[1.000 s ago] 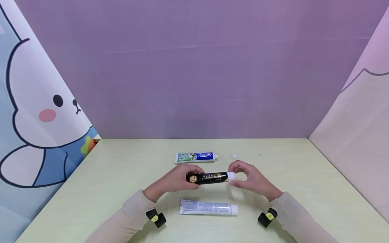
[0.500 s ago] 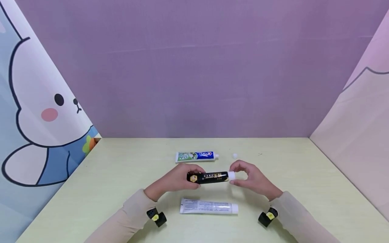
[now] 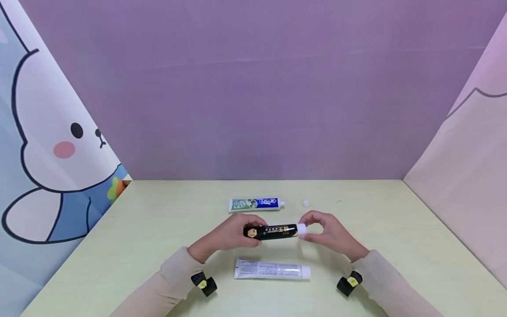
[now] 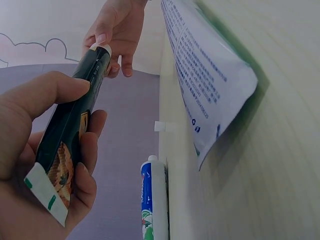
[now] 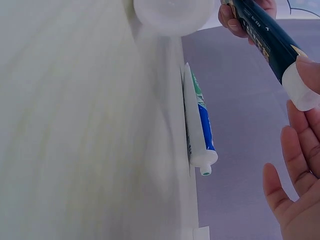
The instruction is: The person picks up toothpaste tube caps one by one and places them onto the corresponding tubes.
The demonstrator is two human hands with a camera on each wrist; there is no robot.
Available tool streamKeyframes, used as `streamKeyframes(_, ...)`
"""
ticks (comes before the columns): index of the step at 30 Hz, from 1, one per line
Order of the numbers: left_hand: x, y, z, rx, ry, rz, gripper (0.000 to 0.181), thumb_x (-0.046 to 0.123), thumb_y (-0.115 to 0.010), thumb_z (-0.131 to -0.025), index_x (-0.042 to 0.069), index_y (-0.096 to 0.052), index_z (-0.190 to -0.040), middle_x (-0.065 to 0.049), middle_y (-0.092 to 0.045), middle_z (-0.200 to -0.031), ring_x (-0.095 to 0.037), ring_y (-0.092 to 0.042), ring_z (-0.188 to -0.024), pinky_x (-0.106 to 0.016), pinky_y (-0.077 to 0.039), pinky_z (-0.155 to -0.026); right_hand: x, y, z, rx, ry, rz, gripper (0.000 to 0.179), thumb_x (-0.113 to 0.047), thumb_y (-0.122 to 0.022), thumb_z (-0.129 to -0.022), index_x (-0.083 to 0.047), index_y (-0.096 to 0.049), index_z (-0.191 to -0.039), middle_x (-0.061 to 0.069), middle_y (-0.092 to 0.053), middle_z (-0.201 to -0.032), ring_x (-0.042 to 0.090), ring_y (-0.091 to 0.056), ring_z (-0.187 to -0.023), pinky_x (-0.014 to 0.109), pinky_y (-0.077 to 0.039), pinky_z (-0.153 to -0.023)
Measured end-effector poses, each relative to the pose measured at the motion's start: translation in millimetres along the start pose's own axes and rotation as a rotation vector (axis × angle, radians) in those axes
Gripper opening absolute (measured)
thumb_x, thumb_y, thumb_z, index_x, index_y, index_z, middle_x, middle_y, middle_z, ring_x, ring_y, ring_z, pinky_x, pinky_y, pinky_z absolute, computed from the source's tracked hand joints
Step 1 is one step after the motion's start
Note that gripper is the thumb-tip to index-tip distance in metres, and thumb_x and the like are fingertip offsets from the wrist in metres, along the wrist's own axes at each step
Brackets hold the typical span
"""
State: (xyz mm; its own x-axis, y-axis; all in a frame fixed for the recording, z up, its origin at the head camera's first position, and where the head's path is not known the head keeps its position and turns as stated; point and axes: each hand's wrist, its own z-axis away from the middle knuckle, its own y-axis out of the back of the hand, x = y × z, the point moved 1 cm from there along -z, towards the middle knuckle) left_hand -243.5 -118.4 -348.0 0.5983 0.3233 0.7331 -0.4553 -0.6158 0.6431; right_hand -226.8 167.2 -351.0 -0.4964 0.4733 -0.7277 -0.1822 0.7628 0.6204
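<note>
Purple cloth [image 3: 253, 110] hangs behind a pale wooden table [image 3: 138, 246], with a cartoon-printed panel [image 3: 43, 110] slanting in on the left. From my end of the link I see the black tube [image 3: 279, 232] mid-scene, lifted off the tabletop and nearly level between two hands. The left hand [image 3: 227, 233] curls round the tube's left part, thumb on top, and that hold looks secure to me. The right hand [image 3: 330, 233] makes a narrow pinch on the white cap [image 3: 302, 229] at the right end, its other fingers spread loose. The right wrist view crops that thumb, so I can't fairly tell how firmly it presses, or whether the cap sits tight.

On the far side lies a blue-and-green tube [image 3: 253, 204], its nozzle [image 5: 205, 171] bare, with a small loose cap [image 3: 306, 203] to its right. A white tube [image 3: 273, 270] rests on the near side, capped end to the right.

My worries: too hard a squeeze from the left could push out paste if the white cap is loose. Smooth plastic might slip from the pinch, and a dropped cap could roll away. Should the left hold slacken, any twist would likely spin the whole tube. I'd also mind the white tube, which a lowered wrist could knock
</note>
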Motion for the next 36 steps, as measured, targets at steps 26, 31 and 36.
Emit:
streamKeyframes(26,1.1,-1.7,0.0,-0.001,0.005,0.007,0.037,0.009,-0.074,-0.078,0.010,-0.064,-0.113,0.001,-0.068,-0.097,-0.006,-0.058,-0.083,-0.023,-0.048,-0.076,2.0,-2.1,1.3,0.001,-0.026,-0.019,0.005,-0.015,-0.066,-0.088,-0.011,-0.069,-0.089,-0.006,-0.066,-0.086,0.007,-0.057,-0.084,0.049,-0.040,-0.085)
streamKeyframes(31,0.7,-2.0,-0.1,0.000,-0.007,0.005,0.037,0.009,-0.074,-0.077,0.009,-0.064,-0.113,0.000,-0.069,-0.097,-0.006,-0.058,-0.083,-0.024,-0.048,-0.075,1.7,-2.5,1.2,-0.007,-0.038,-0.028,0.007,-0.015,-0.064,-0.089,-0.011,-0.070,-0.089,-0.005,-0.067,-0.087,0.006,-0.057,-0.085,0.050,-0.040,-0.087)
streamKeyframes(36,0.9,-2.0,-0.8,0.003,0.012,-0.004,0.037,0.009,-0.074,-0.077,0.010,-0.064,-0.113,0.002,-0.068,-0.096,-0.005,-0.058,-0.082,-0.025,-0.048,-0.076,3.2,-1.7,0.9,-0.022,-0.035,-0.034,0.008,-0.014,-0.063,-0.090,-0.009,-0.070,-0.092,-0.004,-0.067,-0.089,0.006,-0.057,-0.085,0.040,-0.043,-0.085)
